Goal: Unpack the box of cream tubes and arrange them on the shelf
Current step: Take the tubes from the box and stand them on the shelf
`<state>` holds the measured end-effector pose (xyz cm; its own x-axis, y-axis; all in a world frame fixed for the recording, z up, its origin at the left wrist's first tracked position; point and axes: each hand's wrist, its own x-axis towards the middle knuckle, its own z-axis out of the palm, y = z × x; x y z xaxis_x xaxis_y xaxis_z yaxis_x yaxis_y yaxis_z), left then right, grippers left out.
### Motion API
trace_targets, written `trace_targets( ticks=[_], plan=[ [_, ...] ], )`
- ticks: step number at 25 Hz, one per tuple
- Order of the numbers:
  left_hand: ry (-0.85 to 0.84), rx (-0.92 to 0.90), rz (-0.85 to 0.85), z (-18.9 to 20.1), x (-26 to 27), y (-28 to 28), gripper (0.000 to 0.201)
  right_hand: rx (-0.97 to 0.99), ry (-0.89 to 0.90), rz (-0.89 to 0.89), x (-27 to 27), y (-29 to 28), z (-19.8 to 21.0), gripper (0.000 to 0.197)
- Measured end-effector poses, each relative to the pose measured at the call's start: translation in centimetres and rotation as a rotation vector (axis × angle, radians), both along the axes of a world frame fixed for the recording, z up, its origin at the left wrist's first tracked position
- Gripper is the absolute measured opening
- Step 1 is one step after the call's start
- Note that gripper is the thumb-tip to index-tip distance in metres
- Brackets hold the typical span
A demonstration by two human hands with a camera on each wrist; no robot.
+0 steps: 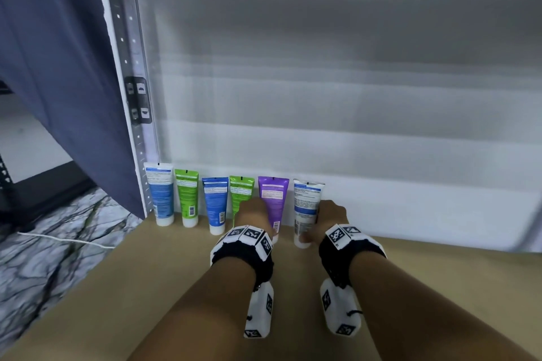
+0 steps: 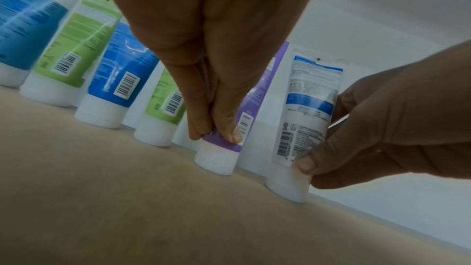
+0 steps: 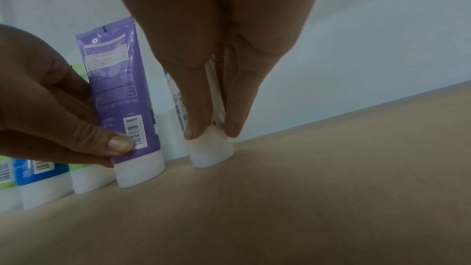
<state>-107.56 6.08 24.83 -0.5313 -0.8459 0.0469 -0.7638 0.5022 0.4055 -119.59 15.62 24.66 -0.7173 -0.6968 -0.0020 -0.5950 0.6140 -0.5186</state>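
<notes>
Purple tube pinched, green tube beside

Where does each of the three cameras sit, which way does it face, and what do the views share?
Head: worn on the head, looks forward and down at the shelf board; both forearms show.
Left wrist: low, along the left hand pinching the purple tube.
Right wrist: low, along the right hand pinching the white tube with blue bands.
Shared: each wrist view also shows the other hand and its tube.
</notes>
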Motion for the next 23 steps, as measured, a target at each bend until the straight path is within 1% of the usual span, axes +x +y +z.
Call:
trace_targets(
  ticks=[3, 7, 10, 12, 15, 19, 21, 23],
  plan=[
    [-0.06, 0.045, -0.008, 0.4, -1.1, -1.0, 0.048, -0.029, -0.015, -0.008, -0.5, -0.7, -0.3, 0.069],
    [-0.081, 0.035, -0.025, 0.1, -1.4, -1.1, 0.043, -0.033, -0.018, -0.023, -0.3, -0.9, -0.3, 0.074],
    [-0.062, -0.01, -0.019, -0.6, -0.3, 0.0, 0.04, -0.032, -0.084, -0.073, 0.5, 0.1, 0.0, 0.079],
    [-0.015, -0.033, -0.013, -0.7, 1.1, 1.1, 0.034, -0.034, -0.109, -0.113, 1.3, 1.2, 0.2, 0.077],
    [0.026, -0.021, 0.02, -0.3, 4.5, 2.9, 0.023, 0.05, -0.075, -0.104, 3.2, 3.2, 0.7, 0.065],
    [0.063, 0.012, 0.076, 0.4, 11.1, 6.4, 0.026, 0.145, -0.023, 0.03, 8.0, 6.3, 1.7, 0.046],
    [0.076, 0.007, 0.113, 0.9, 15.1, 8.4, 0.024, 0.143, -0.026, 0.098, 11.3, 7.3, 2.2, 0.045],
    [0.091, -0.029, 0.128, 1.2, 18.8, 9.7, 0.02, 0.128, -0.005, 0.166, 14.5, 7.9, 2.4, 0.052]
  ],
)
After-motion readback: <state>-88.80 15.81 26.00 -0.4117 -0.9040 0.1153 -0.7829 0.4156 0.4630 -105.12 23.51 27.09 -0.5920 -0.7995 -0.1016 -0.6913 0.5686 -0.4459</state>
